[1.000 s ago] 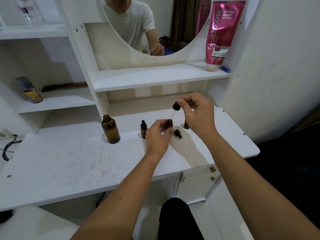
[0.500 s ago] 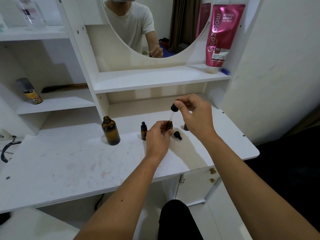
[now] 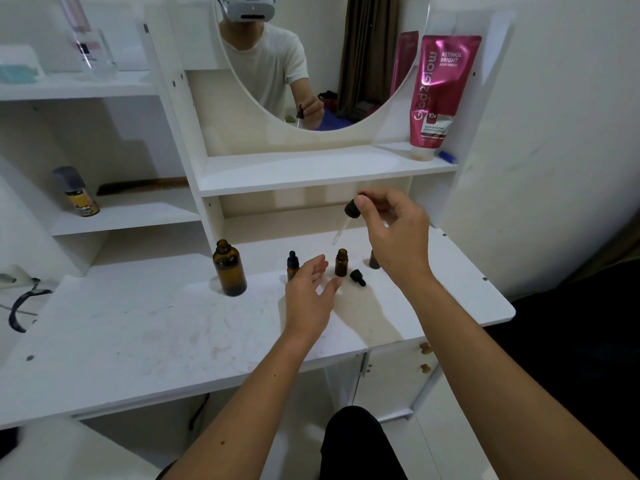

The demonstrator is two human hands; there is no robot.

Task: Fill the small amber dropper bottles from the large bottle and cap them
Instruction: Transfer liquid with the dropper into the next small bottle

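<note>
The right hand (image 3: pixel 394 233) is raised above the white tabletop (image 3: pixel 138 327), thumb and forefinger pinched on the black bulb of a dropper (image 3: pixel 346 220). The glass pipette slants down and to the left, its tip above and just left of the mouth of an uncapped small amber bottle (image 3: pixel 341 262). The tip is not in contact with that bottle. The left hand (image 3: pixel 310 292) is held low over the tabletop with fingers spread loose and nothing in it. Its fingertips lie between two small bottles, apart from the uncapped one.

Small amber bottles, count three: a capped bottle (image 3: pixel 292 266) standing partly behind the left hand; the uncapped bottle in the middle; a third bottle (image 3: pixel 374 260) on the right, mostly hidden behind the right wrist. Loose black dropper cap (image 3: pixel 357 277), count one, lying on its side just right of the uncapped bottle. Large amber bottle (image 3: pixel 229 268), count one, upright with open mouth, well to the left of the group.

The near-left area of the tabletop is free surface up to the front edge. The rounded right corner lies well right of the bottles. A shelf (image 3: pixel 311 171) overhangs the far side above the right hand and carries a pink tube (image 3: pixel 440 91) at its right end.
</note>
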